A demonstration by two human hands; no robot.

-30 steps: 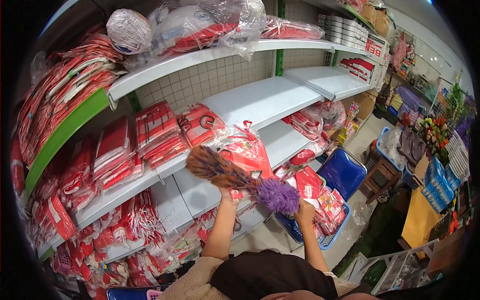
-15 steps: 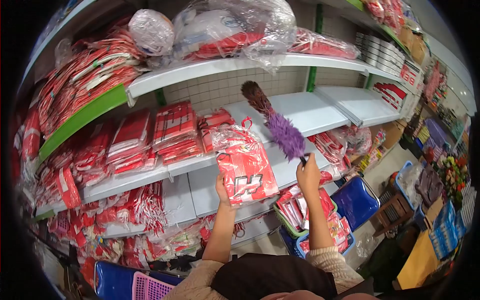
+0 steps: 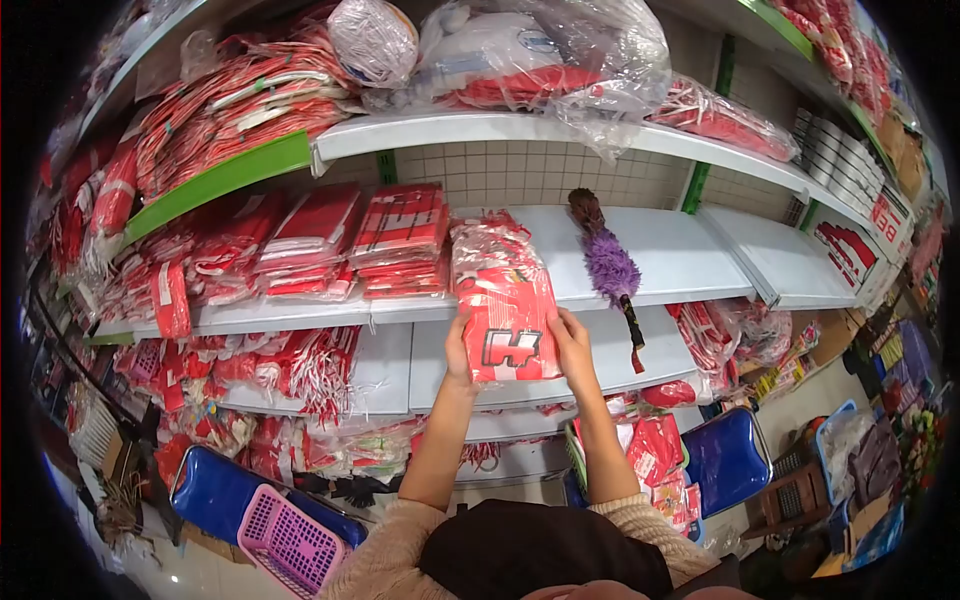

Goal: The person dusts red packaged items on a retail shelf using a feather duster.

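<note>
A plastic-wrapped red and white package is held by its two sides at the front of the middle shelf. My left hand grips its left edge, and my right hand grips the right edge. To the right, a purple and brown feather duster lies on the shelf, its black handle sticking out past the front edge. Stacks of wrapped red packages stand just left of the held one.
Plastic-wrapped bundles fill the upper shelf. Below are a pink basket, blue chairs and a green-rimmed basket with red packages. A printed carton stands at the right.
The duster has left my right hand and lies on the shelf. My right hand has moved left onto the package, which is now nearer the stacks. The view has shifted.
</note>
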